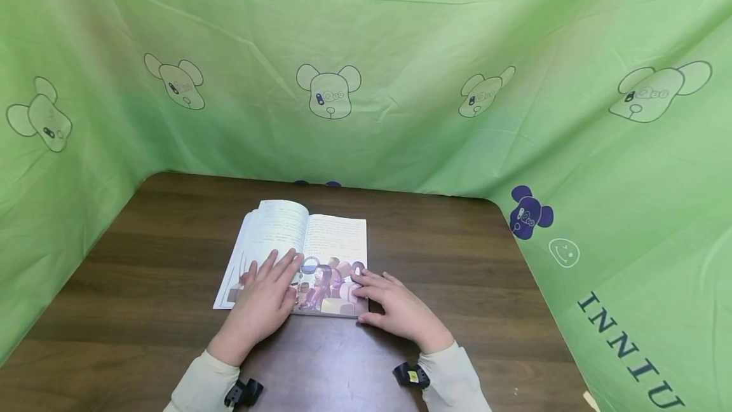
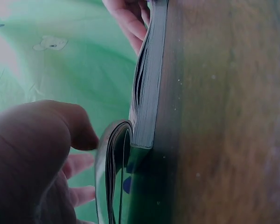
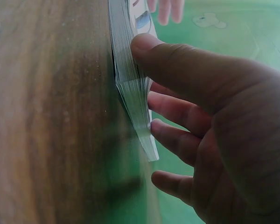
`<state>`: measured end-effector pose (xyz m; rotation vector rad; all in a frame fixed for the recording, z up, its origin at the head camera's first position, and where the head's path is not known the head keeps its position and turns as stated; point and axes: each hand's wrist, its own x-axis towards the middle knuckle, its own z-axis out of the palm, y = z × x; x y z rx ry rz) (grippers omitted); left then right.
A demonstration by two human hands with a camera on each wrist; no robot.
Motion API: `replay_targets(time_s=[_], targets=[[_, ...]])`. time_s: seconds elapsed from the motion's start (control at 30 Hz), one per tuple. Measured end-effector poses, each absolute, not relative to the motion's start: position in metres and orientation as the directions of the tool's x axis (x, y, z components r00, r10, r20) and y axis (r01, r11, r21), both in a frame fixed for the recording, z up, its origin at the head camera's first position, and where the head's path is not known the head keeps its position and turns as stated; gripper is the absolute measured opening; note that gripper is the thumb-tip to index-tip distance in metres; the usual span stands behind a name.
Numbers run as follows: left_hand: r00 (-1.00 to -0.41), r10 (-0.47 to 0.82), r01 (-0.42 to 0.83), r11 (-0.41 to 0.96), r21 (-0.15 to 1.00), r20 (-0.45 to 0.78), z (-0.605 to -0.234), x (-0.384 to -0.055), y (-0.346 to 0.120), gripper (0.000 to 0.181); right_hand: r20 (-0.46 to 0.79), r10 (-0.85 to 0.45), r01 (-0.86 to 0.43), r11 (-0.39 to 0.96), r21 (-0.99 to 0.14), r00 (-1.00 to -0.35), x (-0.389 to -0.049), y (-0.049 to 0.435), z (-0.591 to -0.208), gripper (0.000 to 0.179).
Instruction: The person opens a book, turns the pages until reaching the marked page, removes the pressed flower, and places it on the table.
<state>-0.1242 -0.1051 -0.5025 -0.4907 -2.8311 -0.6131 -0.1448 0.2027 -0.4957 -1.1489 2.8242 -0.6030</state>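
The book point(image 1: 335, 234) lies open on the table point(image 1: 446, 243), left hand point(image 1: 264, 301) spread wide on it at seven o'clock, right hand point(image 1: 399, 310) loose, touching at four. Left wrist view: pages point(image 2: 110, 161) curl at seven. Right wrist view: thumb point(image 3: 175, 61) touches page edges at twelve.

Left sleeve point(image 1: 204, 383) and right sleeve point(image 1: 455, 379) are off-white and plain, each ending near the wrist. A black, angular unit point(image 1: 246, 393) is worn at the left; its black counterpart point(image 1: 403, 374) at the right bears a yellow patch point(image 1: 413, 376) (any lettering too small to read).
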Motion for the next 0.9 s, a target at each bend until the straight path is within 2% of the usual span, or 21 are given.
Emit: replay_targets(time_s=[0.17, 0.67, 0.9], targets=[[-0.939, 0.252, 0.327, 0.866, 0.378, 0.234, -0.5032, -0.1235, -0.1043, 0.055, 0.110, -0.680, -0.667, 0.652, -0.359, -0.725, -0.1458, 0.2032, -0.4959, 0.042], [-0.961, 0.222, 0.270, 0.886, 0.377, 0.167, -0.5020, -0.1235, -0.1075, 0.055, 0.121, -0.708, -0.702, 0.636, -0.320, -0.696, -0.1459, 0.2037, -0.4916, 0.018], [-0.948, 0.250, 0.307, 0.884, 0.352, 0.198, -0.5029, -0.1251, -0.1069, 0.047, 0.142, -0.705, -0.705, 0.630, -0.326, -0.695, -0.1458, 0.2026, -0.4910, 0.011]])
